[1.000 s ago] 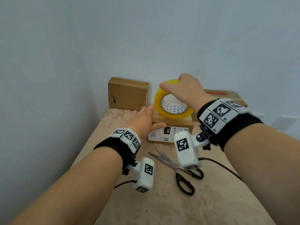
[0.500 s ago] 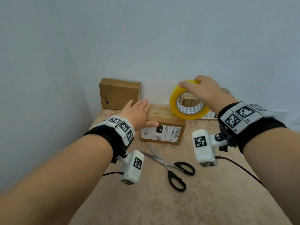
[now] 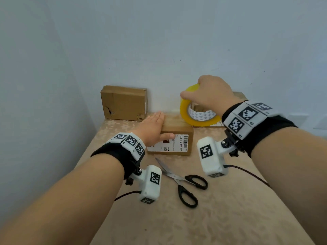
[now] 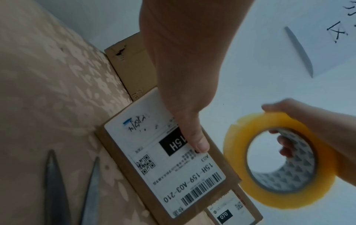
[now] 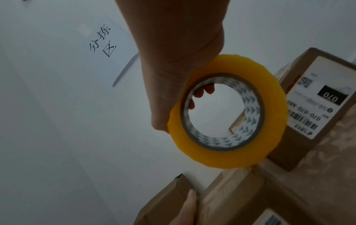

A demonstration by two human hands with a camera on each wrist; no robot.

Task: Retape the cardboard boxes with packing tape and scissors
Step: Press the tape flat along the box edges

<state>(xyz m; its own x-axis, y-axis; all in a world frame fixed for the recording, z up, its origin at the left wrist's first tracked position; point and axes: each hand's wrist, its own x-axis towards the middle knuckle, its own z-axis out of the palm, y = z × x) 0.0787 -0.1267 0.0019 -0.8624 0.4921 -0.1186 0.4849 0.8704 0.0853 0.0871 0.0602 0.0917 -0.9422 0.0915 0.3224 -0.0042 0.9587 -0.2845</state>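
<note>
Pale blue-grey walls closed in two sides of the corner where you were working, and the table (image 3: 230, 218) with its beige patterned cover ran up to them. Against the back wall stood a torn cardboard box (image 3: 123, 103); another labelled box (image 5: 316, 106) sat at the right, mostly hidden behind your arm in the head view. Between them lay the box with the shipping label (image 3: 177, 137). Your left hand (image 3: 152, 129) lay flat on it, fingers straight along the top and thumb pressed against the label. Your right hand (image 3: 210, 96) was clamped on the yellow tape roll (image 3: 198, 117), fingers hooked through the core, the roll held on edge just above the box's far right corner. The scissors (image 3: 184, 184) lay on the table near you, blades apart, touching nothing.

I could not see a free tape end, so you risked hunting for it one-handed. If you pulled hard, the light box could have slid unless your left hand bore down. The open blades sat close under your wrists, where a blind reach could have caught them.
</note>
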